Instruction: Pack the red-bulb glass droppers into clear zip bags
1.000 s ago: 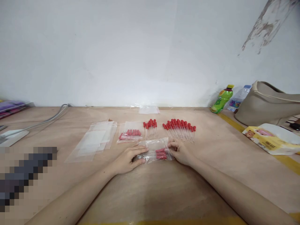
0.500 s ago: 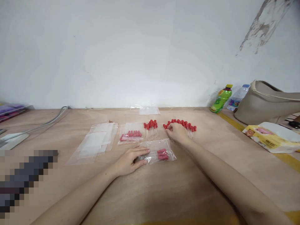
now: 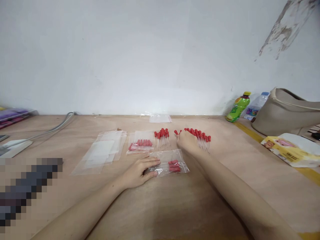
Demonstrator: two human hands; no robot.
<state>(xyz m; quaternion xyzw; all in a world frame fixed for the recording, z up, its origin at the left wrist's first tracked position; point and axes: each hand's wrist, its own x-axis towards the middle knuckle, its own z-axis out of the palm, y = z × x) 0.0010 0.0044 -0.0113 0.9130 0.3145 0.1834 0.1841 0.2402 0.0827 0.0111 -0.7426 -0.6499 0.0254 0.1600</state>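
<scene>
My left hand [image 3: 141,170] lies flat, fingers and thumb apart, pressing on the left end of a clear zip bag [image 3: 162,170]. Inside that bag are a few droppers [image 3: 174,165] with red bulbs. My right hand [image 3: 188,141] is closed at the left part of a row of loose red-bulb droppers [image 3: 200,135], beyond the bag. A red bulb shows at its curled fingertips, which are partly hidden. To the left of this row lies a smaller group of loose droppers [image 3: 162,135]. Another clear bag [image 3: 141,143], holding several droppers, rests left of that group.
Flat clear bags [image 3: 102,150] are stacked on the left, and one more bag [image 3: 160,118] lies by the wall. A green bottle [image 3: 238,107], a clear bottle [image 3: 257,106], a beige bag [image 3: 277,113] and a tissue pack [image 3: 287,150] stand on the right. A cable [image 3: 52,128] runs at far left.
My right hand has shifted slightly right along the dropper row, uncovering bulbs at its left end. My left hand stays on the bag. The whole view has moved a little.
</scene>
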